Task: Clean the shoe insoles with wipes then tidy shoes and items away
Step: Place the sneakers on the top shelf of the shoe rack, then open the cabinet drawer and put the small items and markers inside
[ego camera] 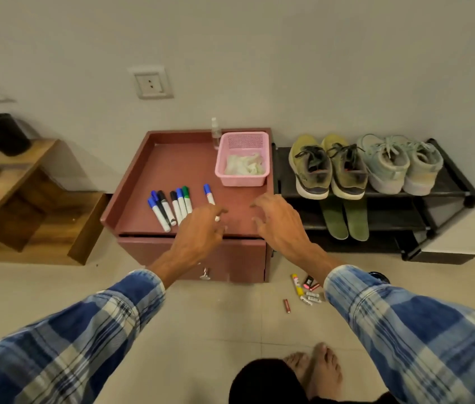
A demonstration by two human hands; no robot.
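A pair of yellow-green shoes [328, 167] and a pair of pale blue shoes [399, 164] stand on the top shelf of a black rack [449, 188]. Two green insoles [344, 217] lie on the shelf below. A pink basket [226, 170] holding white wipes [245, 164] sits on the reddish cabinet top [178, 167], with a small clear spray bottle [216, 132] behind it. My left hand [201, 225] hovers over the cabinet's front edge, fingers loosely curled, above a lone blue-capped marker [209, 193]. My right hand [280, 220] hovers beside it, fingers spread, holding nothing.
Several markers [169, 205] lie on the cabinet's left side. Batteries and small items [306, 290] are scattered on the tiled floor by the cabinet. A wooden shelf unit [26, 185] with a black cup stands at left. My bare feet [315, 368] are below.
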